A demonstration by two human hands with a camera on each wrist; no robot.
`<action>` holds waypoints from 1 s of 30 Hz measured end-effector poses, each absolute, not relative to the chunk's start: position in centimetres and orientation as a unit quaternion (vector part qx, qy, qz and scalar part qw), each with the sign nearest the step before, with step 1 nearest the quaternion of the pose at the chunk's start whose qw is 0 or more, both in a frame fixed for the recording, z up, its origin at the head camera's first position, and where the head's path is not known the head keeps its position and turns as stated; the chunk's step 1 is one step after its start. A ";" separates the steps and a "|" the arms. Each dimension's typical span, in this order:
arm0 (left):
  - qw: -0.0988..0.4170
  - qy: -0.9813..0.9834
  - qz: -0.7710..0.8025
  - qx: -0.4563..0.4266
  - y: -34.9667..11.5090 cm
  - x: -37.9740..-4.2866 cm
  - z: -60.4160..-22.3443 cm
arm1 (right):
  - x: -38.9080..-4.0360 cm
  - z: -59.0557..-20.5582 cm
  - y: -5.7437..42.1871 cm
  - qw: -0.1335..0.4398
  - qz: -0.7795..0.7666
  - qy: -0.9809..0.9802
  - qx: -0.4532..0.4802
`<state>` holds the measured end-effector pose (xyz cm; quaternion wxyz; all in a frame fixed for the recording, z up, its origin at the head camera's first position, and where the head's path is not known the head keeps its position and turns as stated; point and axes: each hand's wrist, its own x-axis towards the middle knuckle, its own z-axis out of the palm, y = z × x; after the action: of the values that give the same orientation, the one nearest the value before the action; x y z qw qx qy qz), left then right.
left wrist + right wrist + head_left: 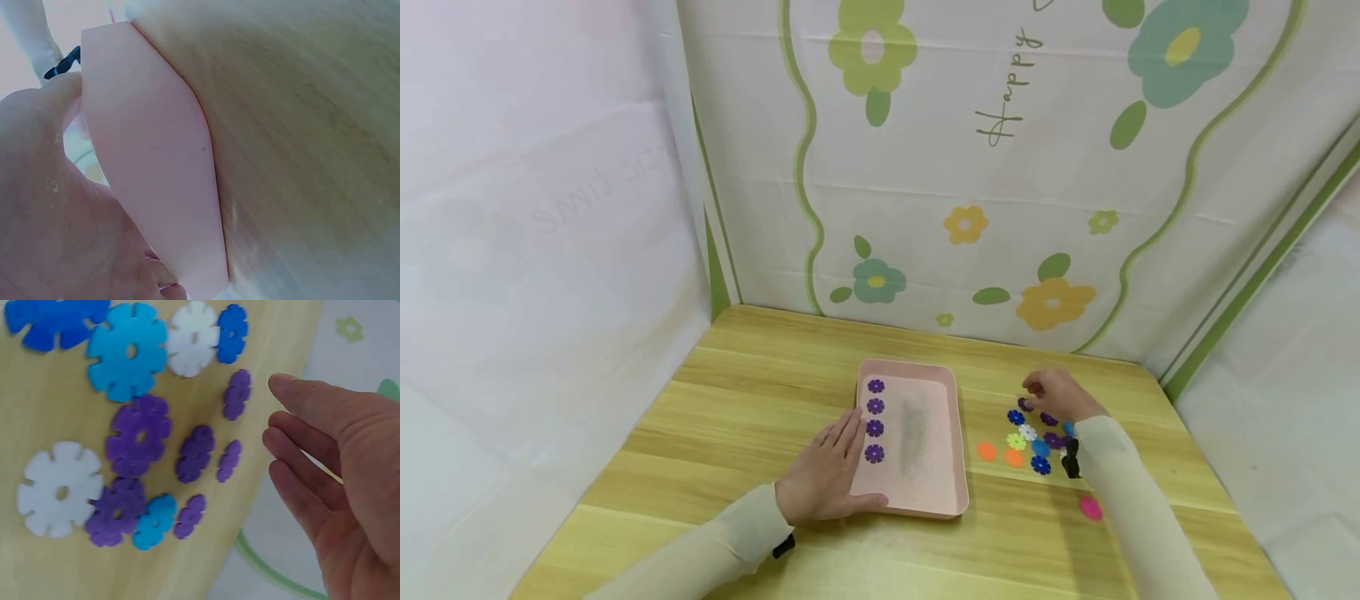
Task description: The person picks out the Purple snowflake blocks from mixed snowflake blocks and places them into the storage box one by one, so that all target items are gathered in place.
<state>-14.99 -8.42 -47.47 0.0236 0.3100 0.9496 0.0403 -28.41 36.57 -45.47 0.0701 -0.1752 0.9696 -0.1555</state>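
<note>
A pink rectangular tray [943, 454] lies on the table. Down its left side runs a column of several purple notched flower-shaped discs [875, 427]. My left hand [827, 479] rests across the tray's near left corner, fingers straight along the left rim and thumb over the front edge. In the left wrist view, the hand [69, 206] touches the tray wall [156, 150]. Over the far side of a loose disc group, my right hand [1060, 396] hovers. The right wrist view shows its fingertips [281, 384] apart with nothing between them, near a purple disc [237, 395].
Right of the tray lie loose discs: dark blue [1041, 465], white [1027, 432], yellow-green [1017, 442], orange [987, 451] and light blue [128, 351]. A pink disc [1091, 508] lies nearer the front. A flower-printed curtain [910, 183] borders the table's back edge.
</note>
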 end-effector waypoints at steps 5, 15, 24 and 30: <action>0.027 0.949 0.041 0.312 -8.4 -14.9 -47.5 | -27.9 -47.3 37.2 0.058 -0.158 0.973 -0.156; 0.025 0.948 0.050 0.312 -8.4 -14.9 -47.4 | -28.4 -49.0 38.1 0.054 -0.165 0.974 -0.146; 0.030 0.950 0.049 0.308 -8.3 -14.9 -47.5 | -28.8 -48.2 37.8 0.092 -0.179 0.971 -0.131; 0.027 0.951 0.046 0.305 -8.4 -15.0 -47.5 | -28.9 -47.8 37.5 0.093 -0.212 0.965 -0.126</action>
<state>-15.02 -8.35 -47.54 0.0272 0.3046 0.9510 0.0462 -28.87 37.53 -47.79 0.0927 -0.1258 0.9647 -0.2121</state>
